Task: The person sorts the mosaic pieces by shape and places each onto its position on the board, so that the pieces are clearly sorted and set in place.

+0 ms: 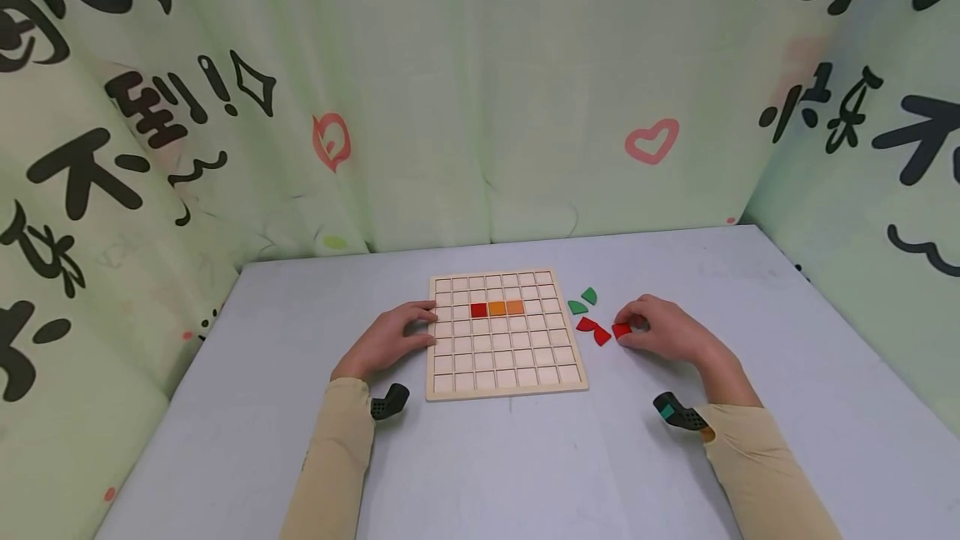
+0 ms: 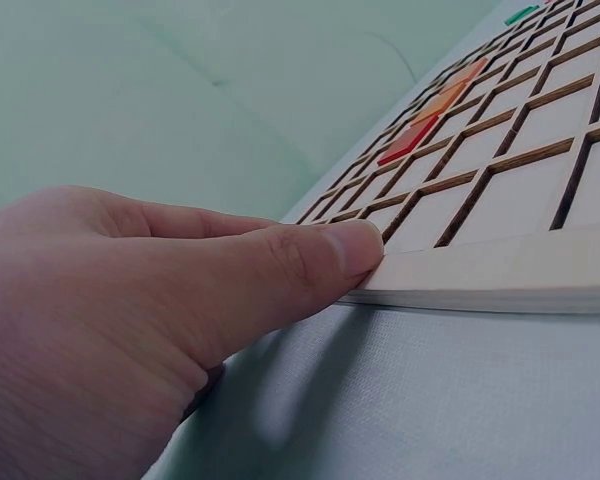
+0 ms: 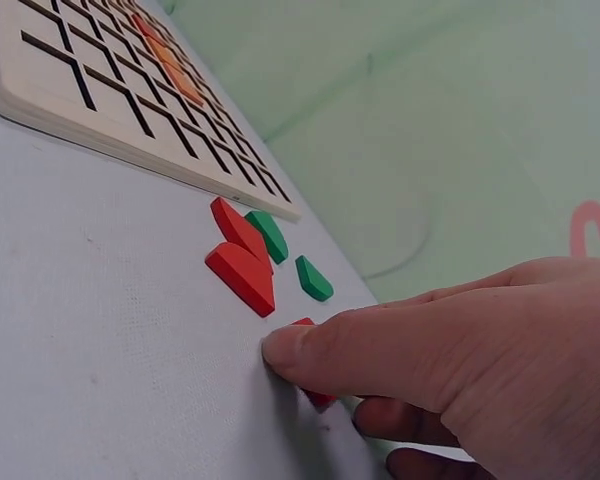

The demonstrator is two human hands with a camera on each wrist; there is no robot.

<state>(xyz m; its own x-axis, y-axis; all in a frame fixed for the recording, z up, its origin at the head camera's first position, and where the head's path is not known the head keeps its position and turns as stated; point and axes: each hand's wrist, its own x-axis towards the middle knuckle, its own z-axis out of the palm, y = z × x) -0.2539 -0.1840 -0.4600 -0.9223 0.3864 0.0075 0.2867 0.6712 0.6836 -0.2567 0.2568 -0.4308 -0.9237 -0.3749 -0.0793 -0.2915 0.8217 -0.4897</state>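
A square wooden grid board [image 1: 507, 387] lies flat on the table. One red square tile [image 1: 478, 310] and two orange square tiles [image 1: 506, 308] sit side by side in its cells. My left hand [image 1: 390, 338] rests at the board's left edge, its thumb [image 2: 355, 248] against the rim and its fingers farther back. To the right of the board, my right hand [image 1: 666, 330] pinches a small red piece [image 1: 621, 330] between thumb and fingers, low over the table; its full shape is hidden. Two red rounded pieces [image 3: 242, 276] lie touching each other beside that hand.
Two green rounded pieces [image 1: 578, 307] lie just off the board's right side, near the red ones. Behind the white table [image 1: 480, 473] hangs a pale green curtain [image 1: 480, 107] with black lettering and pink hearts; it also runs along both sides.
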